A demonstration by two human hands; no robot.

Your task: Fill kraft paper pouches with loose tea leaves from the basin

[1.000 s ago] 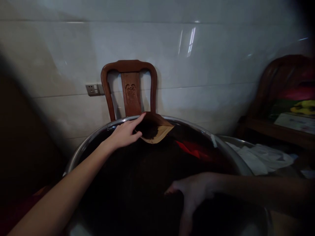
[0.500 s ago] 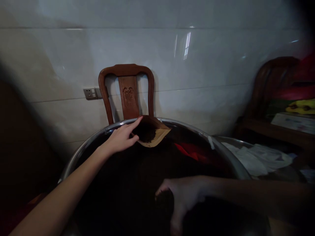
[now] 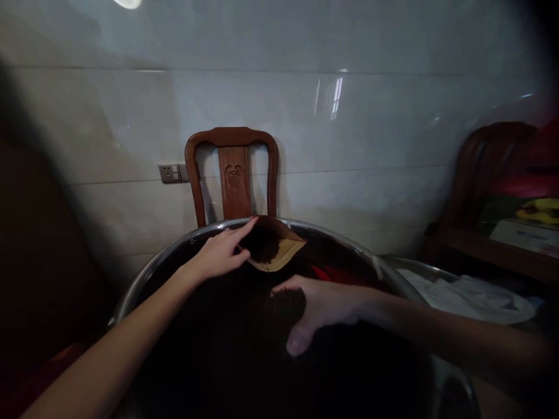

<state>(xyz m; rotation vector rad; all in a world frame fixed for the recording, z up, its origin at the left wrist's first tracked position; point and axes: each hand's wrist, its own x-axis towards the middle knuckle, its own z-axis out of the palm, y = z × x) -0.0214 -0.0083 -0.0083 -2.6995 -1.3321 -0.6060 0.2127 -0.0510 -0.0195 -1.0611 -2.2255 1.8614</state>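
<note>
A large round metal tub (image 3: 151, 265) holds a very dark mass whose surface is hard to make out. My left hand (image 3: 218, 253) grips the edge of a brown paper pouch (image 3: 286, 254) near the far rim and holds its mouth open; dark loose material shows inside. Below and right of the pouch, my right hand (image 3: 317, 302) curls round a clump of dark loose material (image 3: 286, 308), thumb towards me. Something red (image 3: 321, 273) lies in the tub behind my right hand.
Behind the tub a carved wooden chair (image 3: 236, 174) stands against the tiled wall. On the right are a metal basin with white plastic (image 3: 471, 297) and a second wooden chair (image 3: 493, 151) near a white box (image 3: 524, 237). A wall socket (image 3: 169, 173) is left of the nearer chair.
My right hand has risen from deeper in the tub towards the pouch, with dark material in it. My left hand still holds the pouch. The view has tilted up slightly.
</note>
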